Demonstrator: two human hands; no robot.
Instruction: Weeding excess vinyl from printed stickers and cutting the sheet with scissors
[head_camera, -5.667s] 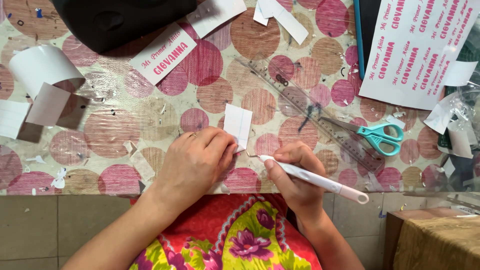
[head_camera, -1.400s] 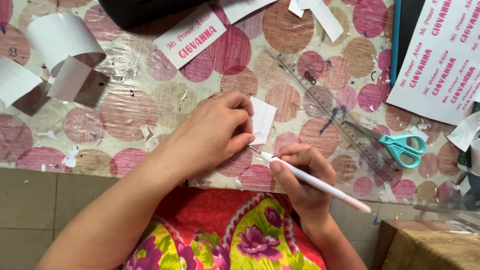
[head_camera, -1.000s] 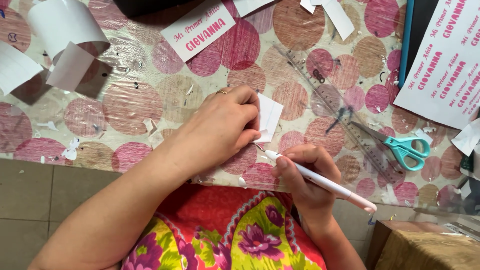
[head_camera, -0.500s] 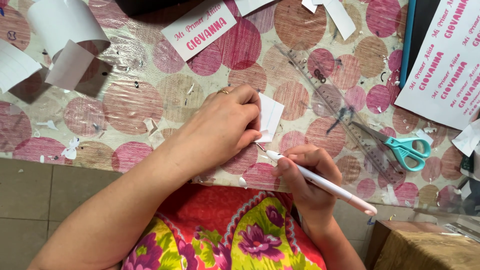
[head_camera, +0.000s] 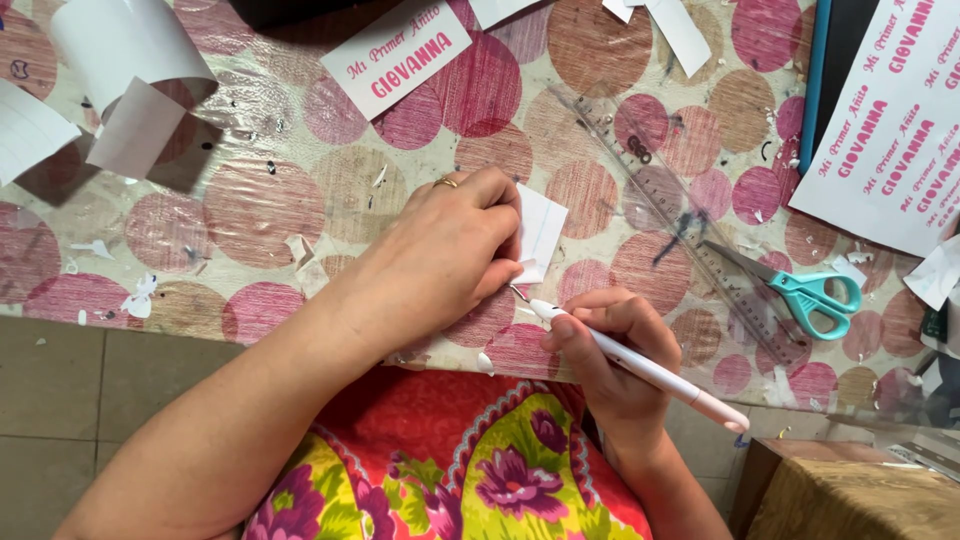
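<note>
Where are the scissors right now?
In the head view the scissors lie on the right of the table, beside the clear ruler, beyond the right hand.

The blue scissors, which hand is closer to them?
Right. The right hand, holding a white pen, lies just left of the scissors. The left hand presses a small white paper farther left.

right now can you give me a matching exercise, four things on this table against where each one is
Things:
1. pen
2. small white card
3. scissors
4. clear ruler

Places:
A. lying at the right, just right of the ruler's lower end
B. held in the right hand
C. lying slantwise between the card and the scissors
D. pinned under the left hand

Pairs: 1-B, 2-D, 3-A, 4-C
</note>
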